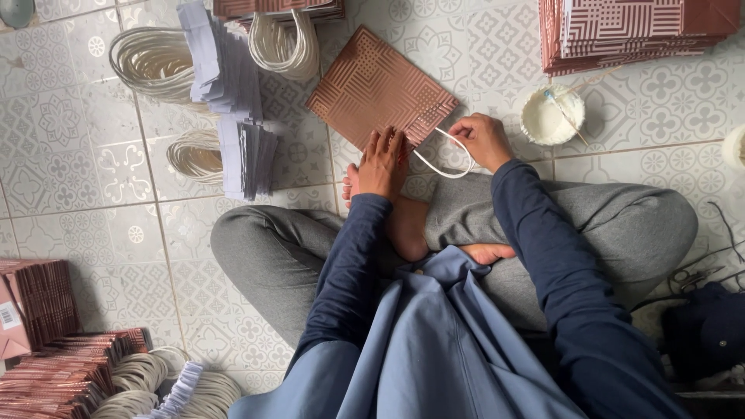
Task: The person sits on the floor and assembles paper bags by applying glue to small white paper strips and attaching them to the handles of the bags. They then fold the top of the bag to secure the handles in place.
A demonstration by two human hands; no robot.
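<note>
Copper-pink patterned paper bag [380,85] lies flat on the tiled floor [77,194]; I see left hand [383,163] pressing it, fingers spread; right hand [483,138] pinching the white cord handle [446,155]; glue bowl [551,116] just right.

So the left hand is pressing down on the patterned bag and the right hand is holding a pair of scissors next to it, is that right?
Not quite. In the head view the right hand holds a white cord handle, not scissors. The left hand does press on the patterned bag.

Flat patterned brown paper bag [376,87] on tiles, white cord handle [448,159] looped.
</note>
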